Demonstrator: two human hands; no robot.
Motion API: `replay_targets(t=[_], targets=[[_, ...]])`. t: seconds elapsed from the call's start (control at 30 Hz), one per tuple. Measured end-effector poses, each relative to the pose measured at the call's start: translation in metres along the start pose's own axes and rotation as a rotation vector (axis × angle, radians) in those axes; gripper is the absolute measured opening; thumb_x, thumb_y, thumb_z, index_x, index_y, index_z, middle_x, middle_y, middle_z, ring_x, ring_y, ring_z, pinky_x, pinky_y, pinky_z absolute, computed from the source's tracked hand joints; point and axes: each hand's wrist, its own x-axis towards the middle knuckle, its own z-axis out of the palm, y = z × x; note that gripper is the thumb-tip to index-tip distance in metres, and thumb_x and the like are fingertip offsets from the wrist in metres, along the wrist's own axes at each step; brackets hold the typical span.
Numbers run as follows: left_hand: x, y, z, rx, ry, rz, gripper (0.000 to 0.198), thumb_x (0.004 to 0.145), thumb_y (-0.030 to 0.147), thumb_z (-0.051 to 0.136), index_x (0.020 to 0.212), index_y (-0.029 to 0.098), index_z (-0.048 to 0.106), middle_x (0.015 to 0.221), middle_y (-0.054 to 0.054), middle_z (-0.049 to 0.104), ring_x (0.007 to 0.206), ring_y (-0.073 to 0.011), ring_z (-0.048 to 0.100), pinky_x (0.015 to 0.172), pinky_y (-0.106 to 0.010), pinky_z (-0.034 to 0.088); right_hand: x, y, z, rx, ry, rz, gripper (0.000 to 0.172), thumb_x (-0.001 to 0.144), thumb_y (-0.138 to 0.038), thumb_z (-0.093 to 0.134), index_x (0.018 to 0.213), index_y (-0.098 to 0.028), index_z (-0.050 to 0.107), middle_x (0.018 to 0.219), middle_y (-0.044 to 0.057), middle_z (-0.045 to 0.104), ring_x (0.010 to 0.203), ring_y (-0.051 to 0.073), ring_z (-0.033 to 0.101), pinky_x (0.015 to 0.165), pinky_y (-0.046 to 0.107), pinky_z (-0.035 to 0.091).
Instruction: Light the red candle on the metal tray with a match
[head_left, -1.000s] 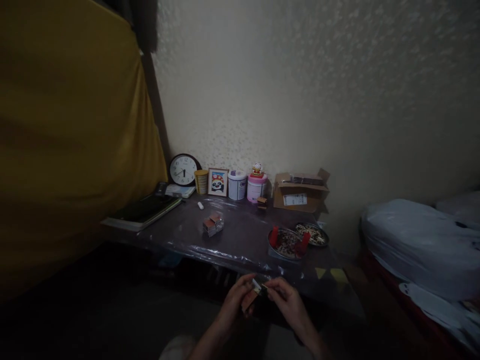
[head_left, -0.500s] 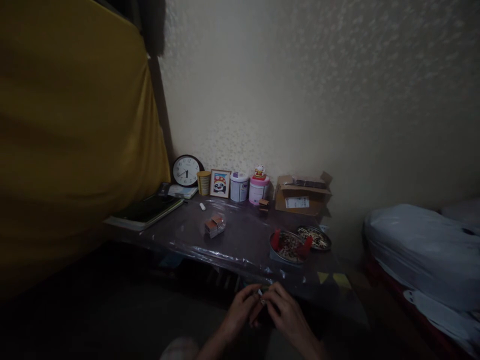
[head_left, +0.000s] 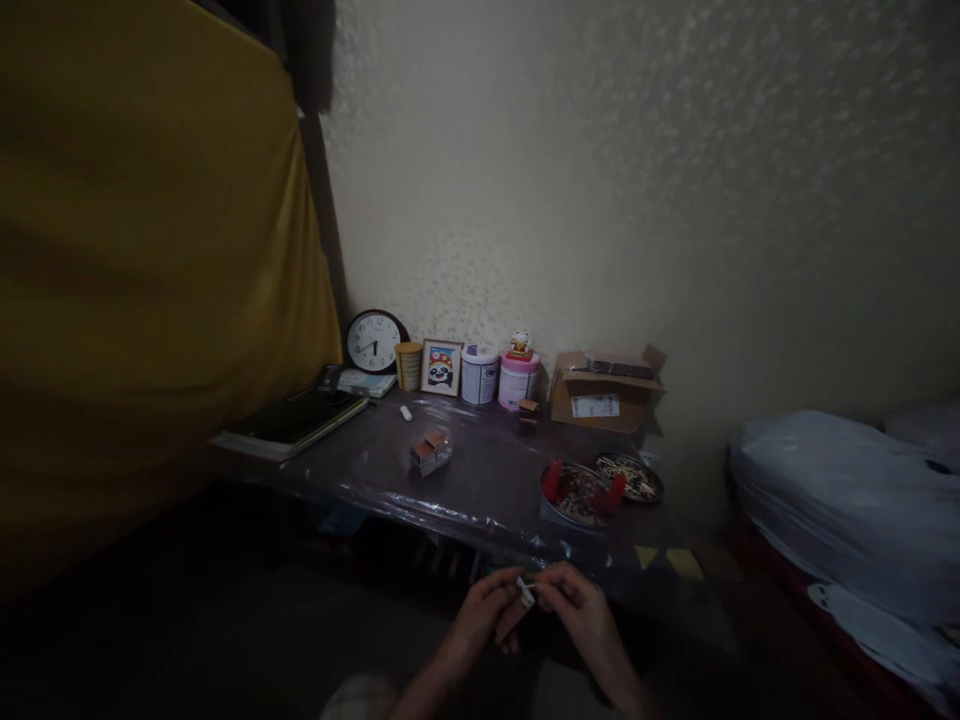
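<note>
My left hand (head_left: 484, 612) is closed around a small brown-sided matchbox (head_left: 510, 622), held just in front of the table's near edge. A white end, likely the box's inner tray, shows at its top. My right hand (head_left: 576, 605) is at the box's right side, its thumb and forefinger pinched together on a thin pale stick that looks like a matchstick (head_left: 533, 585). Beyond the hands, a round tray (head_left: 581, 522) holds many dark-tipped sticks and two red pieces (head_left: 553, 482). A second round tray (head_left: 654, 492) of sticks lies behind it.
On the plastic-covered table (head_left: 480, 450) stand small stacked boxes (head_left: 430, 454), a white eraser-like piece (head_left: 406, 412), a clock (head_left: 373, 341), a panda picture (head_left: 441, 368), two tins (head_left: 479, 375), and an open cardboard box (head_left: 606, 395). Books (head_left: 292, 425) lie at left. A yellow curtain (head_left: 165, 250) hangs left.
My right hand has drawn slightly away from the matchbox, with its fingertips pinched. More of the white end and a thin stick show between the hands. The left hand has hardly moved.
</note>
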Motion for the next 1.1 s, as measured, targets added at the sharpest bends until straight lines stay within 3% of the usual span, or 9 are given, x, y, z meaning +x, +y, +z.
replay_targets(t=[0.23, 0.6, 0.93, 1.1], targets=[[-0.001, 0.002, -0.002, -0.073, 0.038, 0.054, 0.036, 0.064, 0.037, 0.060, 0.091, 0.014, 0.061, 0.049, 0.003, 0.059, 0.034, -0.0095, 0.046, 0.037, -0.022, 0.031, -0.001, -0.016, -0.004, 0.251, 0.062, 0.112, 0.033, 0.060, -0.048, 0.074, 0.069, -0.017, 0.067, 0.069, 0.005, 0.069, 0.067, 0.021, 0.066, 0.068, 0.034, 0.053], [-0.002, 0.008, -0.002, -0.157, 0.102, 0.143, 0.017, 0.061, 0.033, 0.063, 0.066, 0.018, 0.057, 0.053, 0.005, 0.051, 0.049, -0.0100, 0.046, 0.048, -0.021, 0.031, -0.003, -0.019, 0.002, 0.339, 0.030, 0.193, 0.034, 0.060, -0.046, 0.075, 0.077, -0.017, 0.069, 0.081, 0.006, 0.072, 0.082, 0.025, 0.068, 0.077, 0.036, 0.051], [0.002, 0.004, -0.006, -0.128, 0.110, 0.147, 0.032, 0.057, 0.045, 0.070, 0.065, 0.016, 0.062, 0.048, 0.005, 0.050, 0.044, -0.0087, 0.040, 0.047, -0.022, 0.026, -0.003, -0.014, 0.004, 0.403, 0.035, 0.243, 0.031, 0.062, -0.043, 0.074, 0.080, -0.018, 0.068, 0.083, 0.006, 0.071, 0.085, 0.025, 0.067, 0.080, 0.037, 0.051], [0.003, 0.001, -0.003, -0.107, 0.109, 0.135, 0.040, 0.058, 0.054, 0.069, 0.054, 0.016, 0.055, 0.042, 0.007, 0.042, 0.040, -0.0070, 0.034, 0.044, -0.022, 0.024, -0.002, -0.011, 0.002, 0.489, 0.043, 0.283, 0.032, 0.060, -0.040, 0.077, 0.081, -0.018, 0.068, 0.086, 0.007, 0.071, 0.090, 0.025, 0.066, 0.086, 0.037, 0.048]])
